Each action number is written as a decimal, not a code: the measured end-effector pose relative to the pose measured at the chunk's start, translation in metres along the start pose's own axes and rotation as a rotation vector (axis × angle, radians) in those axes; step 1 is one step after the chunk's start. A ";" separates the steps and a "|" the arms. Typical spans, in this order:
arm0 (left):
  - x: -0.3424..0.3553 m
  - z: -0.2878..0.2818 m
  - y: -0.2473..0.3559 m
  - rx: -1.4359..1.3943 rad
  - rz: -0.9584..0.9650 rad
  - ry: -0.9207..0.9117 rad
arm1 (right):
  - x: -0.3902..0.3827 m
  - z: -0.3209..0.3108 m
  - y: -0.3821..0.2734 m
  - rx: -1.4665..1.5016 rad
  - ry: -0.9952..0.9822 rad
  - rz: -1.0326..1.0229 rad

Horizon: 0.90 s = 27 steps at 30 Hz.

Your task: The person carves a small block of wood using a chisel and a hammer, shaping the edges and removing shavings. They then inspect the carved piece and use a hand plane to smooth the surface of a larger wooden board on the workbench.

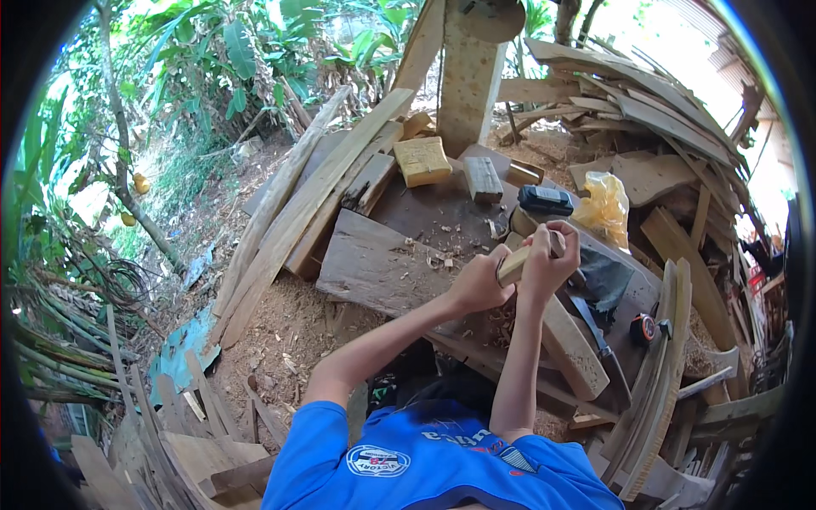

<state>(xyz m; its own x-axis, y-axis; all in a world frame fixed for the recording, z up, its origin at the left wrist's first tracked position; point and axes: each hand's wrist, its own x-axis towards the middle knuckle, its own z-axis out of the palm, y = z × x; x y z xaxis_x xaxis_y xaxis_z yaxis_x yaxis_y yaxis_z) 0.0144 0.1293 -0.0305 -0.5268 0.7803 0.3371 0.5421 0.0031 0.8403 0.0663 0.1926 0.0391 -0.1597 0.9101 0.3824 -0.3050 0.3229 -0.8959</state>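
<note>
Both hands meet over the work surface around a short wooden block (512, 267). My left hand (483, 282) is closed about its near left side. My right hand (551, 257) curls its fingers round the block's other end, hiding much of it; whether anything else small is in those fingers I cannot tell. Just under my right hand and wrist lies a thick squared wooden beam (576, 353). Beside the beam is a long blade (590, 323) with a dark handle, slanting toward me. A dark cloth (608, 280) lies right of the hands.
Past the hands sit a black device (545, 200), a yellow plastic bag (603, 208), a yellowish wood block (422, 161) and a grey block (483, 180). An orange-and-black tape measure (643, 329) lies at right. Long planks (314, 204) lean left; stacked boards (654, 110) rise behind.
</note>
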 end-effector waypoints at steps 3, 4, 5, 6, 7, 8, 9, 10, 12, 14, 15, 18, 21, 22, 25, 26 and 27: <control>-0.007 -0.007 0.007 -0.159 0.033 -0.061 | 0.000 -0.006 -0.009 0.053 -0.171 -0.020; -0.008 -0.010 0.011 -0.210 0.066 -0.094 | -0.001 -0.010 -0.017 0.087 -0.235 -0.038; -0.010 -0.021 0.022 -0.235 0.124 -0.135 | -0.007 -0.015 -0.024 0.114 -0.260 -0.064; -0.009 -0.034 0.029 -0.302 0.119 -0.284 | -0.006 -0.015 -0.034 0.241 -0.376 -0.065; -0.011 -0.048 0.036 -0.372 0.103 -0.432 | -0.009 -0.017 -0.047 0.367 -0.493 -0.054; -0.015 -0.053 0.038 -0.446 0.083 -0.580 | -0.012 -0.019 -0.057 0.494 -0.607 -0.038; -0.023 -0.052 0.038 -0.518 0.052 -0.665 | -0.013 -0.018 -0.065 0.508 -0.714 0.002; -0.030 -0.053 0.043 -0.691 -0.067 -0.773 | -0.014 -0.018 -0.067 0.644 -0.809 0.069; -0.043 -0.060 0.056 -1.016 -0.311 -0.976 | -0.010 -0.013 -0.068 0.934 -0.994 0.187; -0.069 -0.041 0.044 -1.469 -0.303 -1.197 | -0.013 0.001 -0.061 1.286 -1.255 0.290; -0.081 -0.029 0.039 -1.701 -0.291 -1.304 | -0.014 0.010 -0.055 1.569 -1.422 0.343; -0.107 -0.011 0.066 -2.016 -0.398 -1.581 | -0.021 0.018 -0.043 2.004 -1.610 0.464; -0.087 -0.041 0.068 -1.370 -0.320 -1.241 | -0.002 -0.005 -0.037 1.775 -1.463 0.295; -0.091 -0.049 0.046 -1.146 -0.405 -1.084 | -0.005 -0.014 -0.028 1.692 -1.233 0.277; -0.074 -0.094 0.035 -0.426 -0.257 -0.670 | 0.016 -0.057 -0.009 1.638 -0.766 0.206; -0.064 -0.106 0.038 -0.340 -0.283 -0.544 | 0.021 -0.071 -0.004 1.664 -0.640 0.192; -0.054 -0.113 0.018 -0.084 -0.093 -0.385 | 0.024 -0.076 -0.003 1.826 -0.654 0.223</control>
<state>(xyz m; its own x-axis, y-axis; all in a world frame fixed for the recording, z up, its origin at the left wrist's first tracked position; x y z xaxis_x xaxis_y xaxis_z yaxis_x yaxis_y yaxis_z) -0.0210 0.0163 0.0143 -0.2788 0.9563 0.0881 0.4397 0.0455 0.8970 0.1346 0.2328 0.0338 -0.4628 0.5302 0.7104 -0.6132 -0.7702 0.1754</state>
